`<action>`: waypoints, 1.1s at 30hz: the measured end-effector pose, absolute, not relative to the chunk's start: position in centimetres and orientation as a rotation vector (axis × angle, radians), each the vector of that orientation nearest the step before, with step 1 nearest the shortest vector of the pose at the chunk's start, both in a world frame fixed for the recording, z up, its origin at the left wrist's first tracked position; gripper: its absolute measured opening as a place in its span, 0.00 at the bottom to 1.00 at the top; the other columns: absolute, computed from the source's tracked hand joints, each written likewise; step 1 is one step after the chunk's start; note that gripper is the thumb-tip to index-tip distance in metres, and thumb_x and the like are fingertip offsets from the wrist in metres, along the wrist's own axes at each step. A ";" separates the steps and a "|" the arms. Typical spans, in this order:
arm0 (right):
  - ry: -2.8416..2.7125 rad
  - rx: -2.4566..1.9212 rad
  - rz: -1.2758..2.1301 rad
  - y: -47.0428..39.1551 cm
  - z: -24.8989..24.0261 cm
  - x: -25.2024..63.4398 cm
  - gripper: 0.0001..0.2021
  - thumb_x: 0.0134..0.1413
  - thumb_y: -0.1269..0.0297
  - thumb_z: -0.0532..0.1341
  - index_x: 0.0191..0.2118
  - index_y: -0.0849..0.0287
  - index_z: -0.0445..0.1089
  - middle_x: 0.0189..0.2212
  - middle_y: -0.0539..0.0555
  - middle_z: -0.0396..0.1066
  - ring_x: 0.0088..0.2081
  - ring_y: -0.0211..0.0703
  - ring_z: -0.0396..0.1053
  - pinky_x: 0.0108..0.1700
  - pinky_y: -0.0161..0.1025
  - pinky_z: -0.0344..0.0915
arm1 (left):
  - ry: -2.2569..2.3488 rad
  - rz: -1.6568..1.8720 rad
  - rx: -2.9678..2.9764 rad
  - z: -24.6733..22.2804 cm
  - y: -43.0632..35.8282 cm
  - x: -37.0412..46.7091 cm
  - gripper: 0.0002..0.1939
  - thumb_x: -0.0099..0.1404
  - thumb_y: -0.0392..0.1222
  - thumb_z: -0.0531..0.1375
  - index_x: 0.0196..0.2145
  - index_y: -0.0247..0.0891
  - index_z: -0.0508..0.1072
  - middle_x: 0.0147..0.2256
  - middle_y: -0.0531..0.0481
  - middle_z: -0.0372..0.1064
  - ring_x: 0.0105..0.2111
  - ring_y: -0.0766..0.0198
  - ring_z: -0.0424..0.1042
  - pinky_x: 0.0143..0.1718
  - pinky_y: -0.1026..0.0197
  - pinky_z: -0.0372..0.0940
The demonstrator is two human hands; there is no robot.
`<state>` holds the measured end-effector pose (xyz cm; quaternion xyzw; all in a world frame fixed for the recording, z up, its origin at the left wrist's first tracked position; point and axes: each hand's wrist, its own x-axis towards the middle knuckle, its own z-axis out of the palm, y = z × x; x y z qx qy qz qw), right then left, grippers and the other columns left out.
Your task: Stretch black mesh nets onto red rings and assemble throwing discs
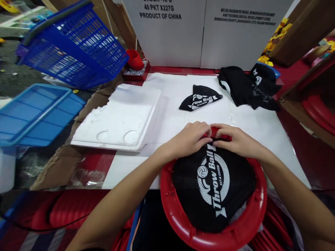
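A red plastic ring (171, 209) leans over the near table edge, tilted toward me. Black mesh fabric (187, 195) printed "Throw Ball Fly & Catch" lies across its opening, slack and short of the rim at the lower right. At the ring's far side, my left hand (195, 137) is closed, thumb and fingers pinching the fabric edge by the rim. Close beside it, my right hand (234, 141) pinches the same edge from the right. The fingertips hide the exact spot where cloth meets rim.
Beyond my hands lie a folded black printed cloth (200, 98) and a heap of black cloths (243, 85). At left are a white foam lid (123, 111), a blue basket (78, 45) and a blue crate (36, 111). A red cup (134, 59) stands near a large carton (170, 38).
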<state>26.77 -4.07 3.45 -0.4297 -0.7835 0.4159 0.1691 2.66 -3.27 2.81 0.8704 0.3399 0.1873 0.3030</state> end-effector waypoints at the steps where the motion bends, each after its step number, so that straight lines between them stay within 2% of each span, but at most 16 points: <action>1: -2.164 -1.227 1.252 -3.8 3.5 26.9 0.06 0.61 0.58 0.69 0.36 0.55 0.78 0.68 0.57 0.68 0.68 0.57 0.66 0.72 0.59 0.57 | 0.905 0.516 2.292 2.7 -3.3 2.8 0.04 0.76 0.37 0.59 0.39 0.39 0.69 0.39 0.49 0.73 0.40 0.59 0.69 0.47 0.54 0.63; 5: -1.899 -1.151 1.565 -2.8 3.2 27.3 0.10 0.58 0.57 0.71 0.33 0.56 0.75 0.61 0.55 0.76 0.60 0.54 0.73 0.68 0.55 0.63 | 0.920 0.623 2.170 2.0 -3.2 3.1 0.04 0.71 0.32 0.61 0.39 0.39 0.71 0.37 0.52 0.75 0.36 0.63 0.71 0.41 0.58 0.63; 9: -1.822 -1.159 1.619 -2.2 2.9 27.8 0.11 0.62 0.54 0.68 0.35 0.56 0.76 0.54 0.54 0.79 0.53 0.51 0.77 0.62 0.52 0.69 | 0.880 0.618 2.111 1.8 -3.2 3.2 0.05 0.73 0.34 0.61 0.45 0.39 0.75 0.41 0.50 0.78 0.39 0.62 0.75 0.43 0.57 0.67; 12: -2.049 -1.112 1.459 -2.7 2.9 28.3 0.10 0.65 0.54 0.66 0.38 0.54 0.78 0.60 0.54 0.76 0.59 0.53 0.74 0.66 0.54 0.67 | 0.808 0.556 2.326 1.9 -3.6 3.1 0.06 0.75 0.34 0.59 0.43 0.39 0.77 0.44 0.47 0.77 0.43 0.60 0.75 0.48 0.54 0.67; 15: -2.368 -1.017 1.160 -4.0 2.5 28.6 0.05 0.65 0.60 0.67 0.42 0.51 0.81 0.69 0.54 0.67 0.69 0.58 0.64 0.72 0.61 0.60 | 0.744 0.420 2.567 2.1 -4.4 3.1 0.07 0.75 0.40 0.62 0.48 0.38 0.78 0.53 0.40 0.73 0.52 0.51 0.74 0.54 0.47 0.67; 17: -2.484 -0.980 0.927 -4.9 1.9 28.4 0.09 0.64 0.66 0.67 0.48 0.49 0.81 0.72 0.56 0.62 0.73 0.60 0.58 0.73 0.65 0.58 | 0.772 0.308 2.695 2.1 -4.9 3.2 0.14 0.74 0.47 0.65 0.51 0.35 0.77 0.57 0.35 0.70 0.56 0.44 0.71 0.56 0.42 0.67; 19: -2.524 -0.961 0.784 -5.5 1.4 28.2 0.13 0.65 0.70 0.64 0.51 0.50 0.79 0.72 0.57 0.61 0.74 0.59 0.57 0.73 0.66 0.58 | 0.825 0.223 2.766 2.1 -5.3 3.4 0.18 0.73 0.51 0.65 0.50 0.33 0.77 0.58 0.32 0.69 0.57 0.41 0.69 0.57 0.40 0.67; 22: -2.538 -0.932 0.799 -5.6 1.2 28.1 0.11 0.67 0.71 0.61 0.48 0.51 0.79 0.71 0.58 0.63 0.73 0.57 0.58 0.72 0.66 0.60 | 0.876 0.204 2.714 2.1 -5.7 3.7 0.16 0.74 0.49 0.65 0.49 0.33 0.77 0.58 0.34 0.69 0.59 0.42 0.68 0.59 0.40 0.66; 27: -2.389 -0.886 0.996 -5.3 1.9 28.4 0.04 0.69 0.66 0.63 0.44 0.52 0.77 0.69 0.57 0.66 0.69 0.55 0.64 0.68 0.59 0.66 | 0.892 0.335 2.457 2.2 -5.6 3.8 0.11 0.71 0.41 0.68 0.48 0.35 0.79 0.56 0.39 0.72 0.59 0.45 0.70 0.61 0.39 0.65; 30: -2.311 -0.924 1.053 -5.3 2.1 28.3 0.05 0.69 0.65 0.63 0.46 0.51 0.76 0.67 0.56 0.68 0.65 0.54 0.69 0.66 0.57 0.68 | 0.835 0.520 2.129 1.8 -5.1 3.7 0.03 0.70 0.38 0.69 0.40 0.38 0.80 0.51 0.44 0.76 0.52 0.53 0.75 0.58 0.46 0.68; 33: -2.259 -0.971 1.102 -5.2 2.1 28.1 0.06 0.69 0.62 0.65 0.48 0.50 0.78 0.65 0.55 0.71 0.64 0.54 0.70 0.66 0.56 0.67 | 0.814 0.667 1.825 1.4 -4.5 3.6 0.04 0.65 0.37 0.71 0.35 0.38 0.79 0.46 0.47 0.78 0.47 0.58 0.77 0.52 0.53 0.71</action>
